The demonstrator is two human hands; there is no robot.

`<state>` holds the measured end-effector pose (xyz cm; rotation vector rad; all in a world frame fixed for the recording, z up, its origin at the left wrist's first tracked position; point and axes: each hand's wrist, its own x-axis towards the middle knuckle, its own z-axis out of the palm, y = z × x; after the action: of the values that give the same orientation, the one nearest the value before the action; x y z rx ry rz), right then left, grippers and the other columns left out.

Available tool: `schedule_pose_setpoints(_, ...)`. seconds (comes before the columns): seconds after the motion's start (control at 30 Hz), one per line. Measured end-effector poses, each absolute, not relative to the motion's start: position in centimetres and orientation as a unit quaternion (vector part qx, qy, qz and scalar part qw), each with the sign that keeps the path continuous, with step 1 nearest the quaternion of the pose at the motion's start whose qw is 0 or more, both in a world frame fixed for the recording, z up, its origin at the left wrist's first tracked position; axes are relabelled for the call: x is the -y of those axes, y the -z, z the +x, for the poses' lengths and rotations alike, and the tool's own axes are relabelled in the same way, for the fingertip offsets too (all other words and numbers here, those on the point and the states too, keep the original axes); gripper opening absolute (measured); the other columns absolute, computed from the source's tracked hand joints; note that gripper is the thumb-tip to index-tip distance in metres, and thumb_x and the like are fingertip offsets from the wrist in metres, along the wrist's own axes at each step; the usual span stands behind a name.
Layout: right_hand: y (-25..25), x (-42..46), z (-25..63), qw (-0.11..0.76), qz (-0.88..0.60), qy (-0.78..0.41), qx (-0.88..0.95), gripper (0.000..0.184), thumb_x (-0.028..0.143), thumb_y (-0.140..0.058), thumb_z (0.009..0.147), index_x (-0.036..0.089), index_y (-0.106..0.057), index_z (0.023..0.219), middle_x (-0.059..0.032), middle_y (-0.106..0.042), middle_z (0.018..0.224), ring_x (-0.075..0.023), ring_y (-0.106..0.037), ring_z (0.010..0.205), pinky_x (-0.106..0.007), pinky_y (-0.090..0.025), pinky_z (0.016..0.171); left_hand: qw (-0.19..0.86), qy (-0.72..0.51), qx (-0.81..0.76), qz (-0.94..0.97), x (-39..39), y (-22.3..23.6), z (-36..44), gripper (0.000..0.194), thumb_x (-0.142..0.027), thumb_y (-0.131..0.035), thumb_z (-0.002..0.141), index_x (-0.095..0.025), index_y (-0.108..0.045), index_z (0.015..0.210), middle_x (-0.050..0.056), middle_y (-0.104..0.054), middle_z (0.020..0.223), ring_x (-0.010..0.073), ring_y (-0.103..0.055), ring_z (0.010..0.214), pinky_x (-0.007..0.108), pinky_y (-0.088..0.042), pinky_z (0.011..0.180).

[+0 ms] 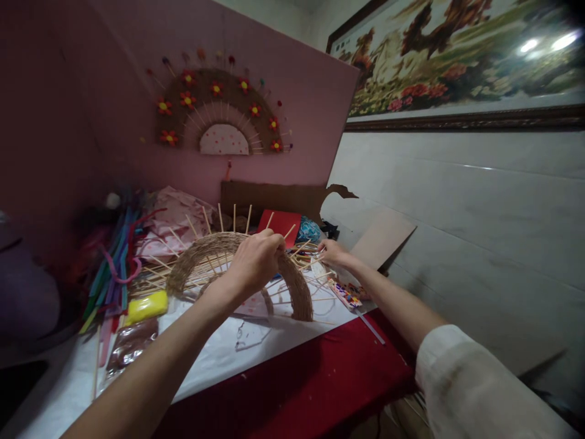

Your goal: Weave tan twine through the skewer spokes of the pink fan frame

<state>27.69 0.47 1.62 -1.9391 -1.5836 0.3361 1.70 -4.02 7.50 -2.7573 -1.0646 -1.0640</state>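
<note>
Head view shows a twine-covered arch (196, 251) above the white sheet (201, 366) on the table, in front of the person. The left hand (256, 256) has its fingers closed on the upper right part of its band. The right hand (336, 253) is apart from the band, near the stick ends on the right; its fingers are bent together, but one cannot tell whether they hold something.

About the progress, the outer band looks covered with twine along all the part which is visible, and thin sticks (234, 218) already stand out from it like rays. Inside the curve, partly hidden by the left arm, is a pale dotted panel (256, 306). A similar arch (201, 79) on the pink board (315, 97) carries red flowers (216, 89), and small coloured balls are at its stick tips. On the held arch no flowers or balls can be seen, so the frame seems mostly built, while such decoration, if wanted, would be left.

As for writing, the framed picture (457, 61) has small dark characters in its upper left corner, too small to read. The yellow packet (146, 306) and the patterned packet (345, 294) show no readable brand or label.
</note>
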Motion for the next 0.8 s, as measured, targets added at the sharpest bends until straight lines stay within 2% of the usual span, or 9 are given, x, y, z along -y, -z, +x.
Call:
schedule_pose_setpoints(0.13,-3.9,0.1,25.9,0.477,-0.640,-0.234,0.555,0.013,0.022,-0.063,0.066,0.017,-0.057,0.075,0.0009,-0.059,0.064,-0.0111,-0.055,0.059,-0.023,-0.045,0.057,-0.001,0.346,0.344,-0.873,3.9,-7.9,1.4,0.016,-0.011,-0.047,0.077,-0.017,-0.063,0.075,0.004,-0.060,0.078,0.0156,-0.054,0.071,0.028,-0.040,0.065)
schedule_pose_setpoints(0.27,-6.4,3.6,23.9,0.608,-0.573,-0.261,0.483,0.010,0.028,-0.052,0.078,0.018,-0.052,0.078,-0.0010,-0.059,0.073,-0.0090,-0.057,0.062,-0.024,-0.048,0.063,0.003,0.370,0.359,-0.857,3.3,-8.8,0.3,0.016,-0.010,-0.049,0.075,-0.017,-0.063,0.074,0.004,-0.061,0.078,0.0155,-0.055,0.071,0.028,-0.041,0.067)
schedule_pose_setpoints(0.33,-7.0,7.1,22.3,0.754,-0.483,-0.230,0.380,0.014,0.032,-0.055,0.079,0.018,-0.053,0.077,0.0001,-0.057,0.071,-0.0088,-0.055,0.060,-0.024,-0.047,0.062,0.008,0.384,0.370,-0.846,3.0,-9.2,-0.3,0.016,-0.010,-0.049,0.075,-0.017,-0.063,0.073,0.004,-0.061,0.078,0.0156,-0.055,0.072,0.028,-0.042,0.067)
schedule_pose_setpoints(0.4,-6.8,11.2,20.2,0.815,-0.429,-0.130,0.368,0.020,0.037,-0.056,0.080,0.018,-0.056,0.075,0.0009,-0.057,0.069,-0.0098,-0.054,0.062,-0.023,-0.045,0.062,0.016,0.399,0.379,-0.835,2.8,-9.6,-0.8,0.016,-0.010,-0.050,0.075,-0.017,-0.064,0.073,0.004,-0.061,0.078,0.0155,-0.056,0.071,0.028,-0.042,0.067)
schedule_pose_setpoints(0.47,-5.5,14.8,17.9,0.771,-0.438,-0.119,0.446,0.034,0.043,-0.051,0.083,0.018,-0.054,0.060,0.0008,-0.054,0.059,-0.0115,-0.053,0.058,-0.024,-0.044,0.059,0.023,0.417,0.382,-0.824,2.8,-9.9,-1.2,0.015,-0.010,-0.051,0.075,-0.017,-0.064,0.074,0.003,-0.062,0.077,0.0152,-0.056,0.070,0.027,-0.042,0.067)
schedule_pose_setpoints(0.5,-4.5,16.1,16.8,0.715,-0.462,-0.167,0.496,0.038,0.044,-0.051,0.083,0.017,-0.054,0.055,0.0002,-0.053,0.055,-0.0120,-0.052,0.056,-0.025,-0.043,0.057,0.024,0.429,0.381,-0.818,2.8,-10.1,-1.4,0.014,-0.011,-0.052,0.075,-0.017,-0.064,0.074,0.003,-0.062,0.077,0.0152,-0.056,0.070,0.027,-0.042,0.067)
schedule_pose_setpoints(0.6,-1.5,16.9,14.8,0.541,-0.523,-0.370,0.545,0.028,0.045,-0.066,0.071,0.017,-0.064,0.069,-0.0011,-0.060,0.059,-0.0157,-0.056,0.058,-0.026,-0.044,0.055,0.033,0.468,0.372,-0.801,3.2,-10.8,-2.0,0.012,-0.013,-0.053,0.077,-0.017,-0.064,0.073,0.003,-0.062,0.076,0.0151,-0.057,0.070,0.027,-0.042,0.067)
schedule_pose_setpoints(0.7,-0.2,14.7,14.1,0.591,-0.531,-0.410,0.449,0.040,0.044,-0.076,0.058,0.017,-0.066,0.085,-0.0061,-0.068,0.079,-0.0224,-0.063,0.078,-0.032,-0.048,0.070,0.052,0.514,0.358,-0.778,4.0,-11.7,-2.5,0.011,-0.014,-0.054,0.077,-0.017,-0.064,0.073,0.003,-0.062,0.074,0.0145,-0.057,0.069,0.026,-0.042,0.066)
schedule_pose_setpoints(0.8,-1.4,12.5,13.7,0.658,-0.459,-0.402,0.440,0.044,0.039,-0.078,0.058,0.019,-0.065,0.095,-0.0078,-0.068,0.093,-0.0254,-0.061,0.093,-0.034,-0.048,0.077,0.056,0.557,0.346,-0.753,5.2,-12.6,-2.9,0.010,-0.014,-0.055,0.077,-0.016,-0.063,0.072,0.002,-0.062,0.072,0.0132,-0.056,0.067,0.025,-0.041,0.063)
